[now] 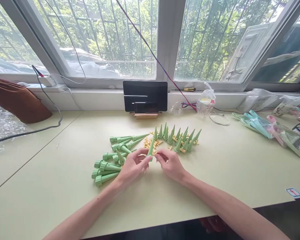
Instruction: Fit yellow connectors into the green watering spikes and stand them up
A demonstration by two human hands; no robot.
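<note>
My left hand is closed around the base of a green plastic cone spike, which points up and tilts slightly right. Beside it, my right hand pinches a small yellow plastic piece against the cone's side; the fingers partly hide it. Behind the hands is a pile of small yellow pieces. Left of my left hand, several green cone spikes lie on their sides. To the right rear, several more cones stand upright, some with yellow pieces at their bases.
A black tablet leans at the back of the pale table, a phone in front of it. Bundled wire, a plastic-bagged cup and a white cable lie right of it. Bagged straps are far right; a brown bag is left.
</note>
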